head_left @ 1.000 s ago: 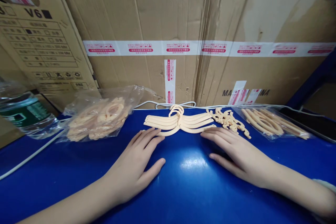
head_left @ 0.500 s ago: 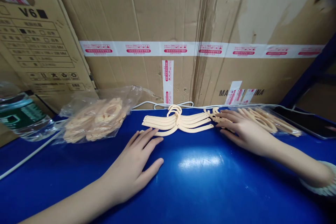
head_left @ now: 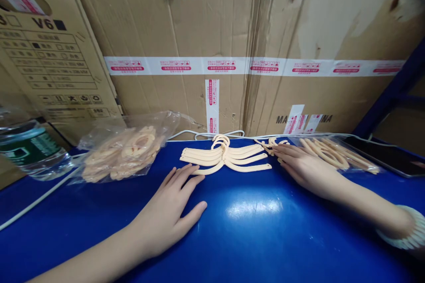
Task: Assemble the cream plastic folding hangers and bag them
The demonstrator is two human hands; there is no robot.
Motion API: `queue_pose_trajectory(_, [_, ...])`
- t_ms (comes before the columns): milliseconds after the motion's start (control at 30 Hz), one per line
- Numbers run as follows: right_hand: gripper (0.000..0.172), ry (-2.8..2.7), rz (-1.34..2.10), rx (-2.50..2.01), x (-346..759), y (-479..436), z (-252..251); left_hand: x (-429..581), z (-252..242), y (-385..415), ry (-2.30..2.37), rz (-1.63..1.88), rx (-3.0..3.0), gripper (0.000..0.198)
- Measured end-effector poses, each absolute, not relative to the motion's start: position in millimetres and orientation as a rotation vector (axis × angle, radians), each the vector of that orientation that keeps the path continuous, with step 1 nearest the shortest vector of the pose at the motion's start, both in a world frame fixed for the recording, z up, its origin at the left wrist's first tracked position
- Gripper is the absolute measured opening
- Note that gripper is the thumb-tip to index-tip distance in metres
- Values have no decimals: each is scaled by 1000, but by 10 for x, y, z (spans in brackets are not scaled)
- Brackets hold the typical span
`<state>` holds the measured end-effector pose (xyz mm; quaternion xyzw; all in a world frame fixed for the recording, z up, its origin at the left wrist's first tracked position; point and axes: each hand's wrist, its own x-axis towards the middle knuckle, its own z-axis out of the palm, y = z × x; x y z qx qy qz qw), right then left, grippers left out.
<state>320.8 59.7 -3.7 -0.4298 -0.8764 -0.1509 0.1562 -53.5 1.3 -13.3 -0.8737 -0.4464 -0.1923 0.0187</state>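
Several pale beige hanger-shaped pieces (head_left: 226, 159) lie overlapped in a fanned row on the blue tabletop, hooks pointing away from me. My left hand (head_left: 174, 203) rests flat with fingers apart. Its fingertips touch the left end of the nearest hanger, which they partly cover. To the right of the row, my right hand (head_left: 307, 170) lies palm down with its fingers stretched out over a small heap of pale curved pieces (head_left: 270, 143). Most of that heap is hidden beneath the hand. Whether the right fingertips pinch any piece does not show.
A clear bag of pale ring-shaped pieces (head_left: 133, 146) lies left, beside a water bottle (head_left: 29, 150). At right are a second bag of pale pieces (head_left: 345, 154) and a black phone (head_left: 385, 154). Large cardboard boxes (head_left: 179, 101) stand behind, with a white cable (head_left: 186, 132) before them.
My right hand's fingers have drawn closer together over the small heap. The nearest hanger's right end has shifted slightly toward me. My left hand stays nearly in place.
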Motion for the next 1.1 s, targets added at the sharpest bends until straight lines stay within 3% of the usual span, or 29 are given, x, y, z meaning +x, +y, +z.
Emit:
queue_pose_trajectory(233, [38,-2187,-312,-1229,3160,574,73,-498,-87,3,-1346,-749,-2765,35])
queue_pose_trajectory(400, [30,-1640,243,-1237,3049,434,217,-493,-51,30,-1251,-915,-2772,23])
queue_pose_trajectory(567, [34,-1265,714,-1159,2896,277,242,-496,-3,50,-1167,-1091,-2762,35])
queue_pose_trajectory(833, [36,-1057,958,-1122,2819,281,67,-484,6,38,-1327,-1162,-2764,19])
queue_pose_trajectory(1000, [46,-1144,1023,-1101,2856,281,-21,-504,9,59,-1364,-1140,-2755,30])
queue_pose_trajectory(1100, [40,-1331,1089,-1100,2862,274,-79,-511,19,70,-1369,-1119,-2741,32])
